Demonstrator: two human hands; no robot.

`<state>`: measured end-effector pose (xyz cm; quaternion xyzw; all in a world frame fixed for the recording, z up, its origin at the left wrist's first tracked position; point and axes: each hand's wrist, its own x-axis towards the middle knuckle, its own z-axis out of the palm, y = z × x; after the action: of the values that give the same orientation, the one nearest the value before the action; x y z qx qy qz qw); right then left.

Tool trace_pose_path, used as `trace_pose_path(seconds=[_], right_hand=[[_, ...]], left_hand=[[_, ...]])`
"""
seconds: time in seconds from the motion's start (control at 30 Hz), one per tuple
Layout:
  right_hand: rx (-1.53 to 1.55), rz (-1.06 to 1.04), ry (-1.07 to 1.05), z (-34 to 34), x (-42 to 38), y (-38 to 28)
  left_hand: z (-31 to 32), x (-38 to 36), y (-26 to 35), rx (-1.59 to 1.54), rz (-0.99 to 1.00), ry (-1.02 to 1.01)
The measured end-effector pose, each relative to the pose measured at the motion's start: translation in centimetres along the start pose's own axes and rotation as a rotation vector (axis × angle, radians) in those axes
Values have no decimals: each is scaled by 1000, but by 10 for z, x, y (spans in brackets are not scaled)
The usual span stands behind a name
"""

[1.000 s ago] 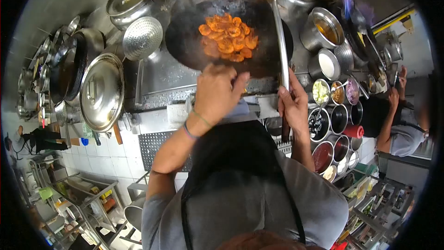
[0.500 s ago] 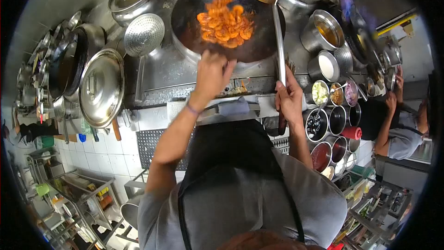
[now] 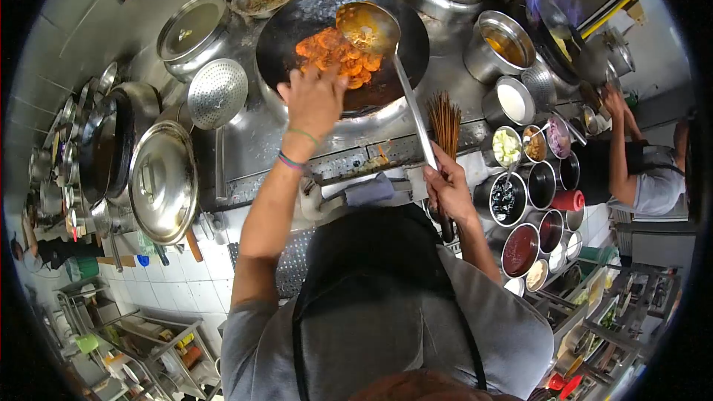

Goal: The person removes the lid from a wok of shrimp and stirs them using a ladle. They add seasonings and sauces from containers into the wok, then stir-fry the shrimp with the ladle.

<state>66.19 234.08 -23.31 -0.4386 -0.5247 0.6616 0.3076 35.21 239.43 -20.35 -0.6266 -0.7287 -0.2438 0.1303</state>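
My left hand [image 3: 313, 104] reaches over the near left side of a dark wok [image 3: 278, 33], fingers spread close to orange shrimp [image 3: 321, 48]; nothing shows in it. Around the handle of a long metal ladle [image 3: 413, 100] my right hand [image 3: 449, 189] is wrapped. The ladle's bowl rests over the shrimp at the wok's middle, with orange sauce and pale bits inside. Just beyond my right hand a bundle of thin brown sticks [image 3: 444, 125] leans at the counter's edge.
A perforated skimmer [image 3: 217, 94] and a large lid [image 3: 163, 182] lie left. On the right are a pot of orange liquid [image 3: 501, 46], a pot of white liquid [image 3: 511, 101] and several sauce containers [image 3: 518, 251]. Another person [image 3: 642, 171] works at the far right, near a burner flame.
The ladle has swung from beyond the wok's upper right to over the shrimp. My left hand has moved from the near rim toward the food, its fingers now spread. The camera view has shifted.
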Motion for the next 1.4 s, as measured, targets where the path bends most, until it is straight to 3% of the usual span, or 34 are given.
trace_pose_path(seconds=[0.2,0.33,0.47,0.57,0.63,0.7,0.8,0.87,1.03,1.13,1.2,1.27,1.3,1.4], right_hand=[[117,-4,-77,5,-15,-30],[111,-8,-109,8,-7,-23],[187,38,-61,11,6,-27],[-8,-29,18,2,15,-8],[-78,-37,42,-3,27,7],[-117,-17,61,-6,40,23],[-173,-45,72,-15,59,39],[-147,-17,51,-15,59,28],[-86,-18,-51,-20,68,37],[-46,-7,-71,-23,75,38],[92,69,-65,-22,80,23],[228,114,-111,-23,92,-10],[298,79,-134,-28,103,-22],[483,110,59,-42,148,-69]], left_hand=[[20,47,-27,154,108,22],[53,34,-32,-31,121,-230],[29,28,-62,-863,-97,-232],[-78,10,-42,-1232,-183,-238],[-130,-9,-33,-1229,62,-195],[-176,-29,1,-1521,267,-185],[-198,-22,33,-1800,670,-719],[-198,-13,43,-1794,780,-1020],[-177,-29,74,-2266,768,-612],[-175,-33,79,-2427,630,-680],[-168,-29,80,-2421,539,-672],[-149,-30,78,-2334,475,-494],[-141,-35,69,-2240,354,-417],[-121,-67,37,-2074,17,-117]])
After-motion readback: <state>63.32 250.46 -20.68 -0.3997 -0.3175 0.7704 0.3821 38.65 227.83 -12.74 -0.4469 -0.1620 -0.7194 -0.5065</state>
